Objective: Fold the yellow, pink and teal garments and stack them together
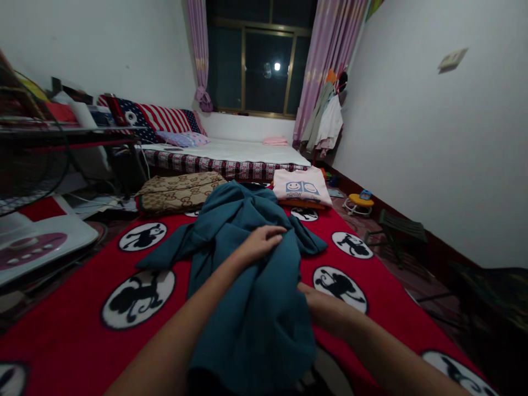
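A teal long-sleeved top (247, 286) lies rumpled lengthwise across the red blanket, one sleeve stretched out to the left and the other showing at the right. My left hand (266, 241) rests on its upper middle, fingers extended over the cloth and thumb a little apart. At the top's right edge is my right hand (319, 305); its fingers go in behind the fabric and are mostly hidden, so I cannot see whether they grip it. Beyond the top lie a folded pale pink shirt (301, 186) with smiley prints and a folded brown patterned cloth (181, 192).
The red blanket (82, 308) has round monkey prints. A cluttered desk (82, 132) and a white appliance (45, 242) stand at left. A bed (239, 151) lies under the window. To the right are a yellow stool (361, 201), a dark folding stool (402, 226) and hanging clothes (330, 118).
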Action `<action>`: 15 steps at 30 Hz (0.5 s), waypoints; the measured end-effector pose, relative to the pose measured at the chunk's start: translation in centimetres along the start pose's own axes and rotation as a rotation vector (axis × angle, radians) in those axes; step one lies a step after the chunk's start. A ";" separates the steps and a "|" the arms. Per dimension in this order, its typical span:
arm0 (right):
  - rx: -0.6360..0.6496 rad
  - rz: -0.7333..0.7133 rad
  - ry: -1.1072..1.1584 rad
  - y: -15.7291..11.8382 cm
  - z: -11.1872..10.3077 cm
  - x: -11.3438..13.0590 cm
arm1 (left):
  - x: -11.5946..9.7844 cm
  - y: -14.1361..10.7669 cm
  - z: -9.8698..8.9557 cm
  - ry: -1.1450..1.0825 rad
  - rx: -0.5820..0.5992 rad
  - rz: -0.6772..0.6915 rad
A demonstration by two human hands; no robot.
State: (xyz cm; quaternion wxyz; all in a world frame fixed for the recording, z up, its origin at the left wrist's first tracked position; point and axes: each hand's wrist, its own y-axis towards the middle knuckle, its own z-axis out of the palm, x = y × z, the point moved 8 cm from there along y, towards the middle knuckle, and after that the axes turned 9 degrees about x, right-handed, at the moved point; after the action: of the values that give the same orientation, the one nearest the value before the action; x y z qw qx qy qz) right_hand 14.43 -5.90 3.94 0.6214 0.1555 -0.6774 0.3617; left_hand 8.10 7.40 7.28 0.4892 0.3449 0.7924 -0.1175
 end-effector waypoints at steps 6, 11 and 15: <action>-0.271 -0.008 -0.571 -1.9 -8.2 2.5 | 1.5 -0.7 8.4 0.649 0.305 -0.053; -0.884 -0.096 -0.680 1.0 -15.2 4.2 | 1.1 -1.2 8.5 0.670 0.314 -0.030; -0.964 0.070 -0.834 5.8 -17.3 3.4 | 0.2 -1.2 8.2 0.668 0.232 0.046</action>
State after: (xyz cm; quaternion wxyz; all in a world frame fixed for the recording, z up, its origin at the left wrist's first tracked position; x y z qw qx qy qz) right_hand 22.66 10.73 4.89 0.2935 -0.0361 -0.9537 -0.0544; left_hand 12.94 2.28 2.85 0.1631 0.4353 0.8821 -0.0763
